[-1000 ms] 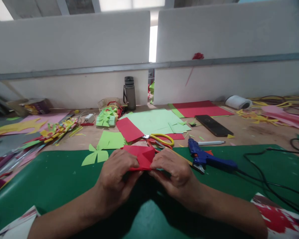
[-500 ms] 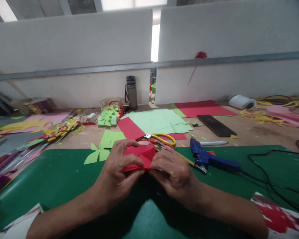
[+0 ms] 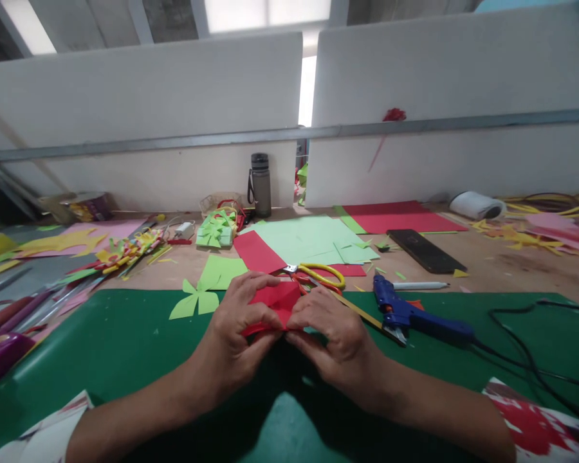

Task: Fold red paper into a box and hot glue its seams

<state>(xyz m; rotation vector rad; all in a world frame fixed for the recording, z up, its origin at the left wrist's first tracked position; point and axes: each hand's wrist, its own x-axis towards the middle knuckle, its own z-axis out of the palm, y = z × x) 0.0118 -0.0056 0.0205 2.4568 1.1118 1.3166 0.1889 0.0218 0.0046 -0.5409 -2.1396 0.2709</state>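
Nearest us, the green mat (image 3: 139, 347) lies beneath our forearms, and just beyond, our left hand (image 3: 244, 331) at eight o'clock and our right hand (image 3: 330, 328) at four both grip the folded red paper (image 3: 287, 301) between them, thumbs and fingers pinching its near edge. We judge that uneven pressure from the two thumbs could set the crease askew, and a hard pull apart could tear the sheet. At nine o'clock lies a green leaf cutout (image 3: 194, 301), which a drifting left wrist might bend. At three o'clock sits the blue glue gun (image 3: 410, 308); should it be hot, a careless right hand could get burned, or snag its cord. Scissors (image 3: 325, 273) lie close at two o'clock, where our knuckles might knock them. Farther off, a bottle (image 3: 260, 186) stands near twelve on the tabletop (image 3: 516, 270), with no lettering we can read; the printed box (image 3: 89, 206) toward ten is too blurred to make out.
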